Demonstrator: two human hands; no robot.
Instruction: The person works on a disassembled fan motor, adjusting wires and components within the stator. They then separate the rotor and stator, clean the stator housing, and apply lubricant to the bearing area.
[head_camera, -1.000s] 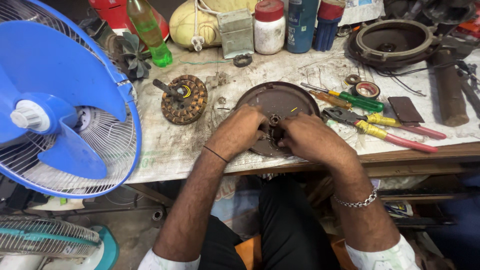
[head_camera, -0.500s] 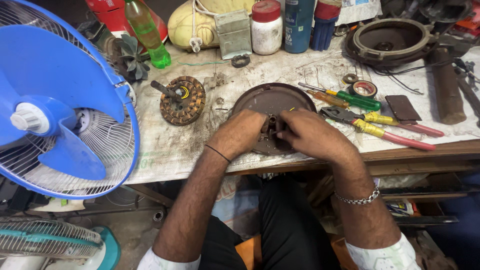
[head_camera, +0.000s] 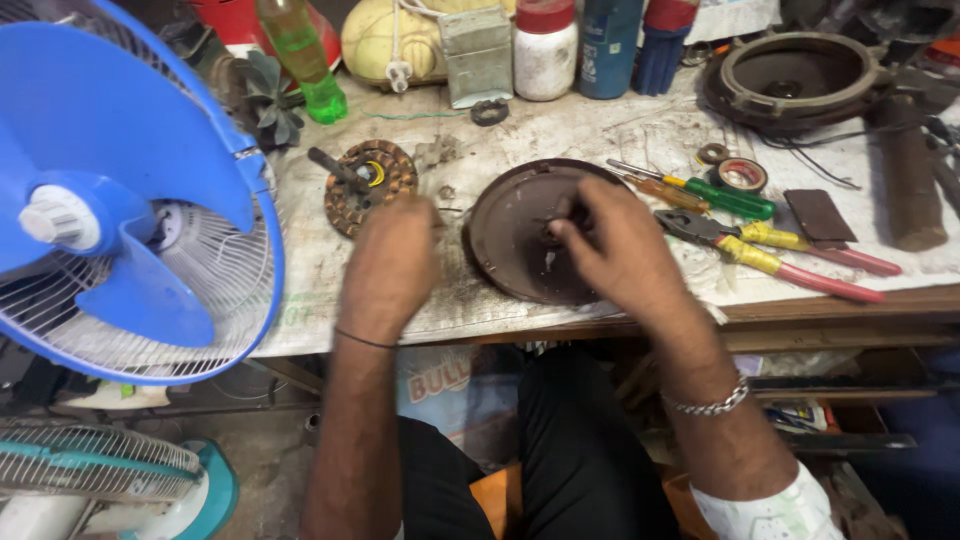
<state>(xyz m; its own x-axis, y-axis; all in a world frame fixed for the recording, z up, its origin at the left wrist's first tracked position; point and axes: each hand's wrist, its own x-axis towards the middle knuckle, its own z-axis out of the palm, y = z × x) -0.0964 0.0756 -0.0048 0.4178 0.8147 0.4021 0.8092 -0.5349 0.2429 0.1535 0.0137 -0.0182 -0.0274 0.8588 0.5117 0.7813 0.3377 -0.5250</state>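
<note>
A round brown motor cover (head_camera: 505, 240) lies dish-up on the worn workbench (head_camera: 600, 130). My right hand (head_camera: 612, 248) rests on its right half, and the fingertips pinch the small hub at its middle. My left hand (head_camera: 392, 262) is off the cover, hovering blurred just left of it, its back to the camera so the fingers are hidden. It is just below a copper-wound motor stator (head_camera: 362, 185) with a dark shaft sticking out.
A blue table fan (head_camera: 130, 230) fills the left side and overhangs the bench. Green and amber screwdrivers (head_camera: 700, 195), yellow-and-red pliers (head_camera: 790, 255) and a tape roll (head_camera: 742, 175) lie right of the cover. Bottles, a jar (head_camera: 545, 45) and a round housing (head_camera: 790, 75) stand behind.
My left hand has come off the cover's centre and swung left toward the stator. My right hand stays at the hub. The view has shifted slightly.
</note>
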